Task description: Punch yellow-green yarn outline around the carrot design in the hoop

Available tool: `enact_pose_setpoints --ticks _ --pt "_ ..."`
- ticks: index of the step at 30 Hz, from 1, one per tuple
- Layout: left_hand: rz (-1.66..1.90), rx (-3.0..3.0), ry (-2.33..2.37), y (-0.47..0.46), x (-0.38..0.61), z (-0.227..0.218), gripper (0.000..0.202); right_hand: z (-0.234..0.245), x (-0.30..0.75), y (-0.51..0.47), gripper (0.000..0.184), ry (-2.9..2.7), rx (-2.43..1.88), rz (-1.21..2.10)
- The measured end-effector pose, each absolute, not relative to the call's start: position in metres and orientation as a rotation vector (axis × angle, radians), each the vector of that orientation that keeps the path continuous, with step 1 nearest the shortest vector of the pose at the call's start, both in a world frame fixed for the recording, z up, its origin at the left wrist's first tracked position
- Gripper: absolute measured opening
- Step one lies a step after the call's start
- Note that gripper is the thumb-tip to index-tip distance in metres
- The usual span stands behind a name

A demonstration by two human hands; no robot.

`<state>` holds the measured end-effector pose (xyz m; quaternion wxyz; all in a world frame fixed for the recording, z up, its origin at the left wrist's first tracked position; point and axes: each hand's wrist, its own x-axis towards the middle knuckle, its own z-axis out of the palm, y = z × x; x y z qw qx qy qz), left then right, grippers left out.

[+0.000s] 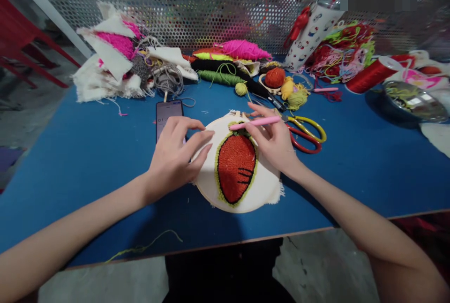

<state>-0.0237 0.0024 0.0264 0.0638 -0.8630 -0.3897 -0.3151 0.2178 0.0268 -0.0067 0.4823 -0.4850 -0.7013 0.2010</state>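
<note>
An embroidery hoop (270, 176) with white cloth lies on the table, bearing a red carrot shape (234, 162) outlined in black and yellow-green, with a green top. Over the hoop's left side is my left hand (177, 150), fingers curved and apart, with nothing visible between them. My right hand (274, 139) rests at the upper right of the hoop and holds a pink punch needle (260, 122), its end pointing left over the carrot's top. Scissors (311, 136) with yellow and red handles lie just right of this hand. A phone (168, 110) is partly hidden behind my left hand.
Cloth scraps (108, 59), grey yarn (168, 80), pink yarn (246, 50) and green yarn (221, 78) line the back. To the right are a patterned tumbler (314, 33), a red thread spool (369, 75) and a metal bowl (415, 101). A yellow-green strand (144, 248) lies near the front edge.
</note>
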Motion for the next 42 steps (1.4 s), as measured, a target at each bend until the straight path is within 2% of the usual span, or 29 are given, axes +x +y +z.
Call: enact_pose_setpoints --ticks 5,18,26,30,33,37,42 --pt "-0.932 -2.742 -1.044 -0.009 -0.013 0.027 0.007 -0.006 0.216 0.024 0.040 -1.748 -1.170 0.433" --pt "-0.747 -2.654 -1.216 -0.009 0.007 0.021 0.010 0.002 0.217 0.019 0.036 -1.752 -1.081 0.340" --pt "-1.098 -2.614 -1.340 -0.009 -0.011 0.028 0.002 -0.005 0.217 0.024 0.031 -1.756 -1.123 0.371" --pt "-0.913 -2.600 -1.474 -0.008 -0.027 0.027 0.016 -0.006 0.217 0.026 0.023 -1.754 -1.142 0.405" --pt "-0.791 -2.575 -1.454 -0.008 -0.030 0.019 0.016 -0.007 0.217 0.027 0.019 -1.754 -1.173 0.436" --pt "-0.695 -2.582 -1.360 -0.011 -0.028 0.008 0.036 -0.005 0.217 0.026 0.018 -1.738 -1.198 0.424" --pt "-0.907 -2.796 -1.303 -0.012 -0.028 0.006 0.040 0.000 0.218 0.025 0.019 -1.784 -1.128 0.376"
